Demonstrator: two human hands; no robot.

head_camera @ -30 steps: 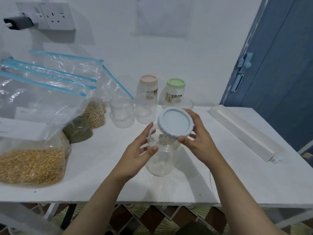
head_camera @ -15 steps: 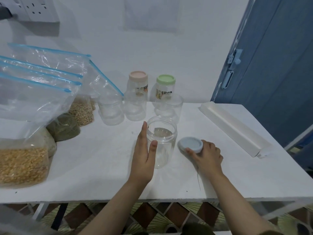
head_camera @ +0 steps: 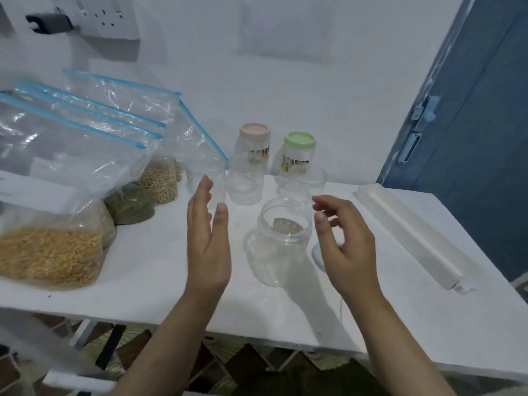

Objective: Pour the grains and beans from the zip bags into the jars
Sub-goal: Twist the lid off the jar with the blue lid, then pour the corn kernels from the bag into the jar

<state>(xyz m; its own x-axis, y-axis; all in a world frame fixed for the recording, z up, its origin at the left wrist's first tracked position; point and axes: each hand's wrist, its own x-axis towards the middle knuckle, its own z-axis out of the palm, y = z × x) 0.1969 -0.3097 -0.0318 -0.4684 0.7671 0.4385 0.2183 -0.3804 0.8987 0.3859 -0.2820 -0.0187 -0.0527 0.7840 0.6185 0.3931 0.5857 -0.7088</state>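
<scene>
- The open clear jar (head_camera: 281, 241) stands upright mid-table, mouth up, long axis vertical.
- Left hand (head_camera: 208, 241) at its 9 o'clock, fingers straight, holding nothing.
- Right hand (head_camera: 347, 244) at 3 o'clock, loosely curled, empty too, hiding most of the lid (head_camera: 316, 254).
- Zip bag of yellow grains (head_camera: 51, 252) is cut off at the left edge.

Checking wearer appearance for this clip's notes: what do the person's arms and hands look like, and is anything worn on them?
Both forearms are bare up to the bottom edge of the frame, with no sleeves in view. The left hand and right hand wear no gloves, and no rings, watch, wristbands or markings are visible on them.
</scene>
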